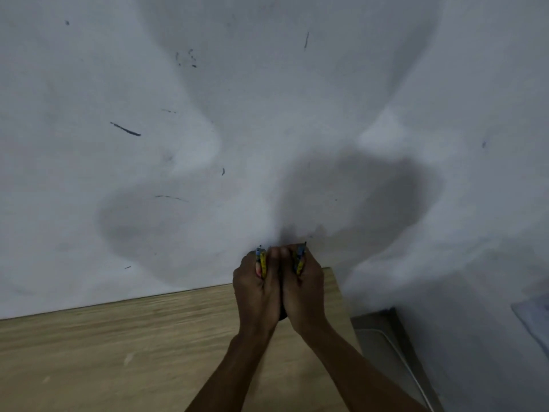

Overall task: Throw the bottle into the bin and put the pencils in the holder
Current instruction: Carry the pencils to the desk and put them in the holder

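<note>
At the far right corner of the counter (133, 346), against the wall (267, 99), both hands are working close together.

- Wall: grey-white, scuffed with dark marks, carrying the hands' shadows.
- Counter: pale wood, bare where it shows; nothing else is lying on it in view.
- Left hand (257, 289): closed in a fist round a yellow pencil (263, 263), dark tip pointing up and away.
- Right hand (303, 288): likewise clenched on a second pencil (300, 261), tip up; knuckles are touching the left hand's.
- Holder (283, 315): only a dark sliver is showing between and beneath the wrists; probably the holder, but too hidden to be sure.
- Bottle, bin: neither is in view, so that step cannot be judged.

Step in hand, as judged: the pencils are being brought to the holder. The next move is calling for both pencils to be lowered into the opening and the fingers loosened.
</note>
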### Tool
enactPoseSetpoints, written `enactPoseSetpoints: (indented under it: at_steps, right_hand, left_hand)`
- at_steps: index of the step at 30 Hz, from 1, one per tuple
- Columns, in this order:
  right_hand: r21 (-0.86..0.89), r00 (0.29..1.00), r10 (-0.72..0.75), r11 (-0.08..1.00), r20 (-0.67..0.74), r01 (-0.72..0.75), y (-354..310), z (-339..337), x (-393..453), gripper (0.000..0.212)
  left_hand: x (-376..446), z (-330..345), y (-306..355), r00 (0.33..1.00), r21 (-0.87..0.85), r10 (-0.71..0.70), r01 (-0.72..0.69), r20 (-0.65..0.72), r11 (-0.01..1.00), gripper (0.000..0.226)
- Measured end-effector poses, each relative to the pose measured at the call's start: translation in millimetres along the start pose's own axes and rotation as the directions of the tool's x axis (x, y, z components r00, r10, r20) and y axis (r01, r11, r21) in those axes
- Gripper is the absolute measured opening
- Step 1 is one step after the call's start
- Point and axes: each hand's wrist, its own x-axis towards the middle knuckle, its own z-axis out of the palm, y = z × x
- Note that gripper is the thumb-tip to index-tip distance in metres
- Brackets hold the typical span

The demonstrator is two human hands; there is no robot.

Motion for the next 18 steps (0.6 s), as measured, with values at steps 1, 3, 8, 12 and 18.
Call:
enactPoseSetpoints:
  at_steps: [1,3,8,12,18]
  right_hand:
    - [-0.007,1.000,0.013,1.000,-0.002,-0.013,2,0,-1,0.032]
    - [-0.027,0.999,0.051,0.998,-0.006,-0.052,5,0,-4,0.035]
    - [-0.071,0.991,0.113,0.990,-0.075,-0.118,16,-1,-4,0.036]
    - [-0.015,0.977,0.206,0.978,-0.049,-0.207,20,-10,-2,0.019]
    - [-0.125,0.943,0.322,0.942,0.082,-0.311,19,-19,7,0.028]
  left_hand:
    - [-1,0,-2,1.000,0.019,-0.008,0.008,-0.017,1.000,0.037]
    - [-3,0,0,0.999,0.022,-0.016,0.017,-0.028,1.000,0.027]
    - [-5,3,1,1.000,0.013,0.001,-0.001,-0.007,1.000,0.027]
    - [-9,4,-13,0.999,0.108,-0.030,0.027,0.031,0.994,0.021]
    - [-10,1,-11,0.996,0.141,-0.038,0.026,0.078,0.990,0.014]
